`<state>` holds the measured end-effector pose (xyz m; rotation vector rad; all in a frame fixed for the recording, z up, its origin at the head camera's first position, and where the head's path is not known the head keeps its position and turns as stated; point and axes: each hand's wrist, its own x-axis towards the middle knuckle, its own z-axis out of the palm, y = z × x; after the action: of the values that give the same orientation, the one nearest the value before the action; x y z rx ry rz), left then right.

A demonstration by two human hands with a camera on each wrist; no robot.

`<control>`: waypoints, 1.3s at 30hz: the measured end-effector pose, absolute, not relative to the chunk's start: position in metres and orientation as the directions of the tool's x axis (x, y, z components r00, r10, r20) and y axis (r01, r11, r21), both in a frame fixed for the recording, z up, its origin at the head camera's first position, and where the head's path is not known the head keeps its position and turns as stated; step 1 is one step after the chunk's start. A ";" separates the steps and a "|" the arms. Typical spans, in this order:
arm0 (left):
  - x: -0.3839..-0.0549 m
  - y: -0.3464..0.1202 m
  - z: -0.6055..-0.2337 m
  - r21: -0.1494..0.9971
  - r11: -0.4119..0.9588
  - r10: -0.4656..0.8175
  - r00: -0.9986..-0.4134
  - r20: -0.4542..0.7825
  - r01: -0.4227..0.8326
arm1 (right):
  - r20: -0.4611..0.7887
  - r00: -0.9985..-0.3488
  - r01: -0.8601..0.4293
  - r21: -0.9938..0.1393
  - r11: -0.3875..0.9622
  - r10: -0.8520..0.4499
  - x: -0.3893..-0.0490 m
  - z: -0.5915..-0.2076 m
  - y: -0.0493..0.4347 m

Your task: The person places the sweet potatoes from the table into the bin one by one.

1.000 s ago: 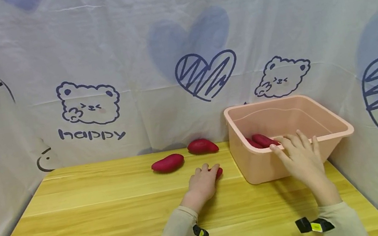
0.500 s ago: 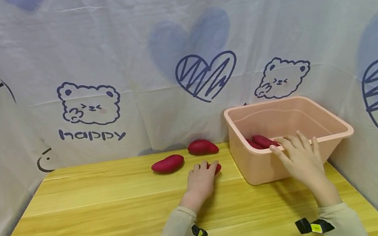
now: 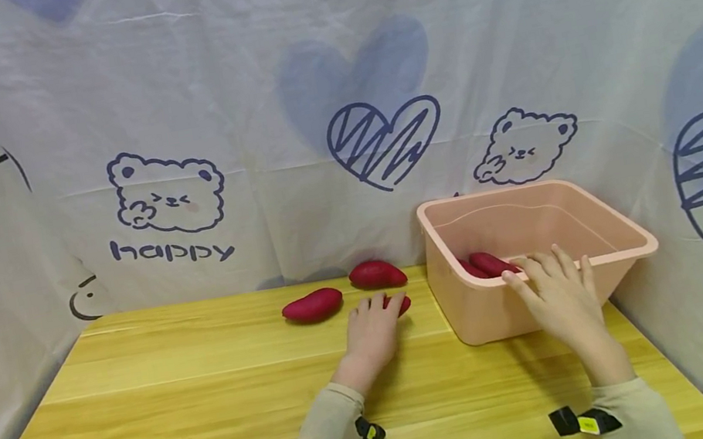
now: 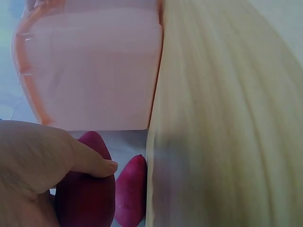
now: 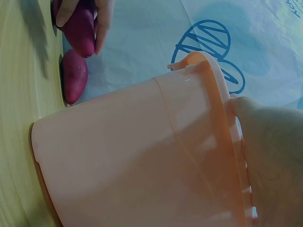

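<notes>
My left hand (image 3: pixel 372 333) grips a purple-red sweet potato (image 4: pixel 87 198), with the thumb across it in the left wrist view. In the right wrist view this sweet potato appears raised off the wooden table (image 3: pixel 214 401). Behind it lie two more, one sweet potato (image 3: pixel 313 305) to the left and another sweet potato (image 3: pixel 377 274) near the cloth. My right hand (image 3: pixel 563 300) rests at the near rim of a pink plastic bin (image 3: pixel 481 314), fingers spread over the edge. Inside the bin, sweet potatoes (image 3: pixel 492 263) lie at the left, partly hidden by the near wall.
A white cloth (image 3: pixel 275 186) printed with bears and hearts hangs behind the table and along both sides. The bin stands at the table's back right, close to the cloth. Each wrist carries a small black device (image 3: pixel 372 436).
The left hand, holding the sweet potato, has shifted slightly up in the head view. The right hand stays at the bin's rim, and the other sweet potatoes have not moved.
</notes>
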<state>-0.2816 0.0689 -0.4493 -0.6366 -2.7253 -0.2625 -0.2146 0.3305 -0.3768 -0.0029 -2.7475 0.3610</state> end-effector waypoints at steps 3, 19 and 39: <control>-0.284 0.069 -0.448 0.108 0.880 0.396 -0.841 0.368 0.462 | 0.356 -0.933 -0.040 -0.249 0.968 0.053 -0.215 -0.376 0.330; -0.291 0.069 -0.429 0.113 0.876 0.392 -0.829 0.398 0.469 | 0.347 -0.936 -0.036 -0.258 0.965 0.058 -0.215 -0.376 0.330; -0.299 0.075 -0.402 0.019 0.887 0.416 -0.816 0.401 0.462 | 0.354 -0.934 -0.044 -0.249 0.967 0.049 -0.214 -0.377 0.331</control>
<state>-0.2990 0.0749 -0.4022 -0.6459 -2.6634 -0.1622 -0.2144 0.3306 -0.3766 -0.0031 -2.7528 0.3606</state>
